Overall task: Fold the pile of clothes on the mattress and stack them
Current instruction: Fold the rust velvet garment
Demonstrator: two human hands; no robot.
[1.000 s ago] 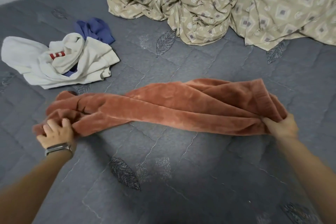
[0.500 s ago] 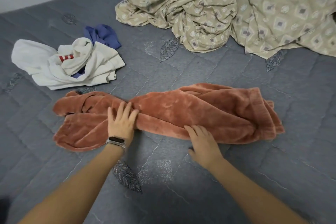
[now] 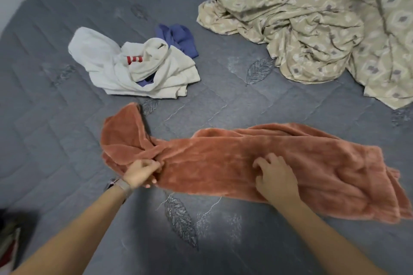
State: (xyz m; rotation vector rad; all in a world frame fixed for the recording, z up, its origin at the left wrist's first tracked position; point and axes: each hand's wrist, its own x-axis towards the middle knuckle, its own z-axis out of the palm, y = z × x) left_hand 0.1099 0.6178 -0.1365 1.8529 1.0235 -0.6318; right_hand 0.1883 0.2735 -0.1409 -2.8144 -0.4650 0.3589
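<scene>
Left hand (image 3: 143,171) pinches the rust towel (image 3: 234,163); right hand (image 3: 276,177) rests on it, fingers curled

Left hand (image 3: 142,173) now pinches the rust towel (image 3: 245,163), bunching it.

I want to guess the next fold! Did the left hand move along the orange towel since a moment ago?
Yes. The left hand slid left from the orange towel's twisted middle and now pinches the bunched part, still below the white clothes pile.

Bare forearms, grey-banded watch (image 3: 119,185) on left wrist
</scene>
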